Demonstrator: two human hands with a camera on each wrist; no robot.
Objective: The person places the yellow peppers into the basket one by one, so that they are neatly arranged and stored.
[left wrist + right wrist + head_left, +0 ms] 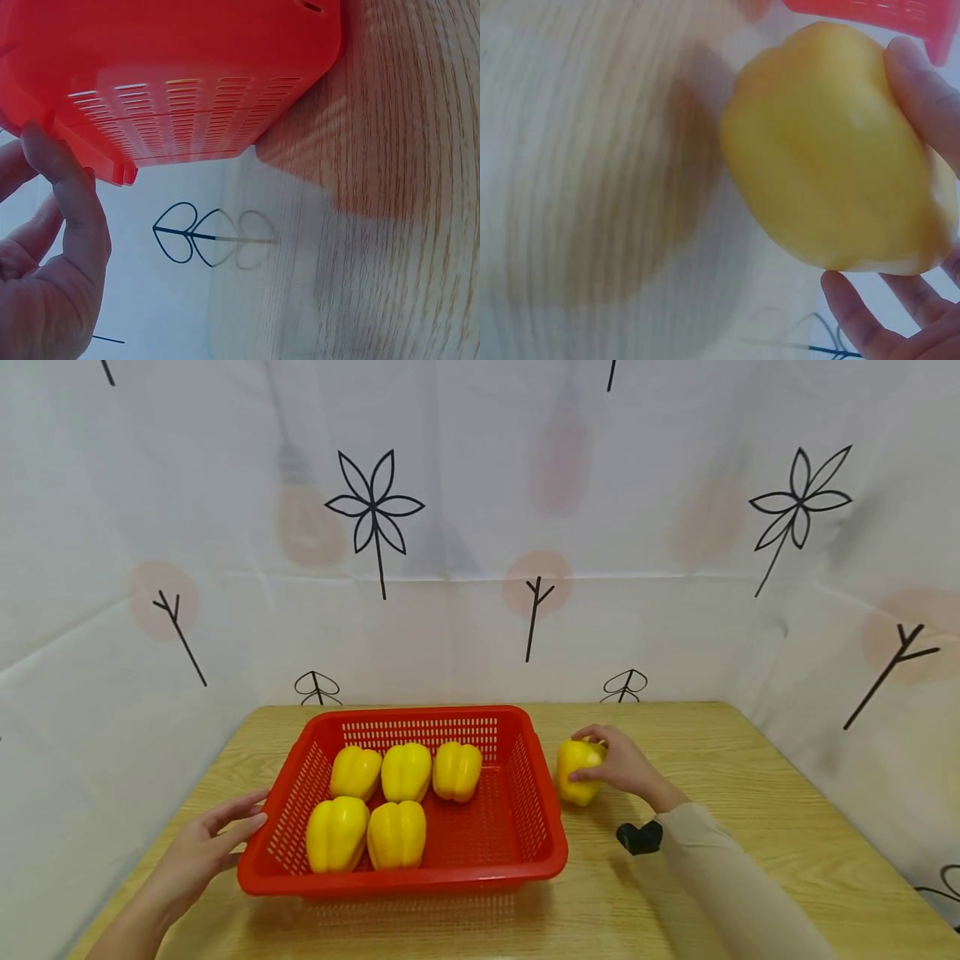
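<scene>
My right hand point(618, 764) grips a yellow bell pepper point(576, 781) just outside the basket's right wall, with the thumb on one side and the fingers on the other. In the right wrist view, that pepper point(832, 150) fills much of the picture and its shadow lies on the wood beside it. A red plastic basket point(405, 883) with slotted walls holds several yellow bell peppers point(407, 772), three along the back and two at the front left. My left hand point(198, 852) is at the basket's left rim, fingertips against its outer edge; the left wrist view shows bent fingers point(75, 202) there.
The basket stands on a light wood-grain table point(720, 793). A small dark heart-shaped piece point(640, 837) lies near my right wrist. A white cloth point(465, 635) with printed plants hangs behind and along both sides of the table.
</scene>
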